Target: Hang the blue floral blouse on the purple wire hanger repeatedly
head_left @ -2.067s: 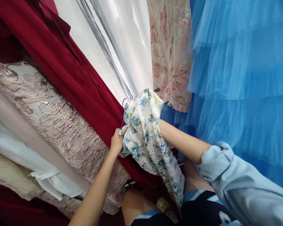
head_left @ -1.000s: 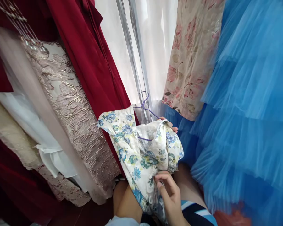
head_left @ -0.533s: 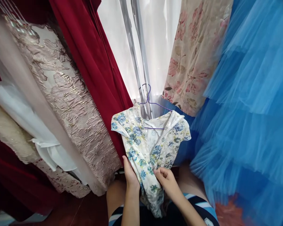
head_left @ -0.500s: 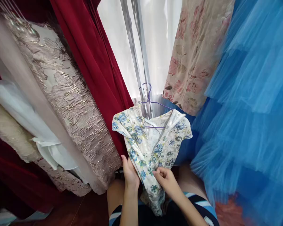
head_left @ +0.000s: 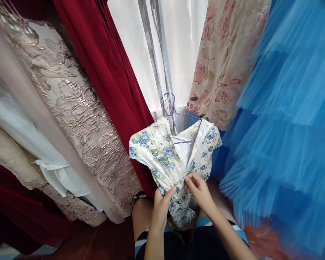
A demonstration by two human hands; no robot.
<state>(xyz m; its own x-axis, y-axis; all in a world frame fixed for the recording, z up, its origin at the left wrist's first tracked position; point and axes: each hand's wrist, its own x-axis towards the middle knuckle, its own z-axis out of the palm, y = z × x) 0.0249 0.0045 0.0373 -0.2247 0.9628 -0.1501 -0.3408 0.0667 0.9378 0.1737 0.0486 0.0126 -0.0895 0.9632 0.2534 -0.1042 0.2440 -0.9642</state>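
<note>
A white dress with blue flowers [head_left: 162, 151] hangs on a purple wire hanger [head_left: 174, 108], its V-shaped neckline towards me. My left hand [head_left: 163, 200] grips the left side of the dress near the waist, thumb on the front and the other fingers behind the cloth. Between its thumb and fingers, my right hand [head_left: 196, 186] pinches the fabric just below the point of the neckline. The lower part of the dress bunches between my knees, and I cannot see how far it reaches.
Dark red drapery [head_left: 105, 83] and a pinkish embossed garment [head_left: 78, 104] hang on the left. At right are a beige floral garment [head_left: 219, 68] and a tiered blue tulle gown [head_left: 284, 108]. Grey metal poles [head_left: 154, 54] stand ahead before white cloth.
My left hand has moved up and right and now has its thumb over the front of the dress. The right hand has risen to the neckline's point. The dress hem has lifted.
</note>
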